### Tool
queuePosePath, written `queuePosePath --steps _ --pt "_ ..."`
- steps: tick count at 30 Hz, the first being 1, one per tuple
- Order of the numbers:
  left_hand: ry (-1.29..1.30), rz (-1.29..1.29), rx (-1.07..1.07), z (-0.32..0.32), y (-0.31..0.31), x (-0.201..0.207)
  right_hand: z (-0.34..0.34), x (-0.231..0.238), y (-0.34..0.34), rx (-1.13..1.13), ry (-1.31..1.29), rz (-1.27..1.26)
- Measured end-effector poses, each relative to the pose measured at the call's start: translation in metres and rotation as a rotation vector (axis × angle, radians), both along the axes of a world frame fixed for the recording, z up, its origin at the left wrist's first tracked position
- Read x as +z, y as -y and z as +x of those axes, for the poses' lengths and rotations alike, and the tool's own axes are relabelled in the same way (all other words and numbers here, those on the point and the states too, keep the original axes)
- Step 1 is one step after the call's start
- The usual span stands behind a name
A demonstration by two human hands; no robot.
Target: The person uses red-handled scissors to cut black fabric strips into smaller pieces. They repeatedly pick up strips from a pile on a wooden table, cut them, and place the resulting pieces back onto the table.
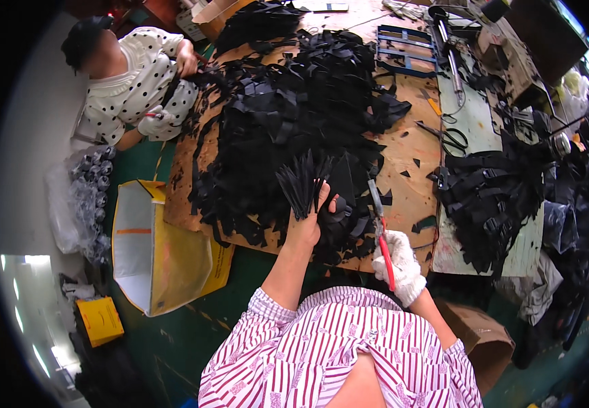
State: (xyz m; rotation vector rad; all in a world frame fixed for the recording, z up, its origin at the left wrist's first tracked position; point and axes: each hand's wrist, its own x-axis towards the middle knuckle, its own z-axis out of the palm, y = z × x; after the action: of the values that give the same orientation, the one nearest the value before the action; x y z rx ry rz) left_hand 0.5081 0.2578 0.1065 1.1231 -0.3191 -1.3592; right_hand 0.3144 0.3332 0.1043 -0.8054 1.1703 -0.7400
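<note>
My bare left hand (311, 216) is closed around a fanned bunch of thin black strips (302, 182). The strips spread upward past the fingers, over the near part of a large pile of black webbing pieces (287, 115). Some of that hand's fingers are hidden among the black material. In a white knitted glove, my right hand (400, 266) grips a red-handled tool (385, 250) with a long narrow grey metal front. Whether it is pliers or snips I cannot tell. Its tip points away from me, beside the pile's right edge and apart from the strips.
A co-worker (141, 88) sits at the far left, hands at the table edge. Black-handled scissors (447, 136) and a blue metal rack (406, 51) lie right of the pile. More black straps (492, 204) hang at right. A yellow bag (185, 248) stands on the floor.
</note>
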Motion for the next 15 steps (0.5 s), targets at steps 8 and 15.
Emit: queuePosePath --steps 8,15 --pt "-0.006 -0.077 -0.104 -0.006 -0.011 -0.02 -0.004 -0.005 -0.006 0.111 -0.054 -0.042" --pt "0.024 -0.216 -0.168 -0.019 -0.027 -0.038 -0.001 -0.025 -0.006 0.043 -0.004 -0.059"
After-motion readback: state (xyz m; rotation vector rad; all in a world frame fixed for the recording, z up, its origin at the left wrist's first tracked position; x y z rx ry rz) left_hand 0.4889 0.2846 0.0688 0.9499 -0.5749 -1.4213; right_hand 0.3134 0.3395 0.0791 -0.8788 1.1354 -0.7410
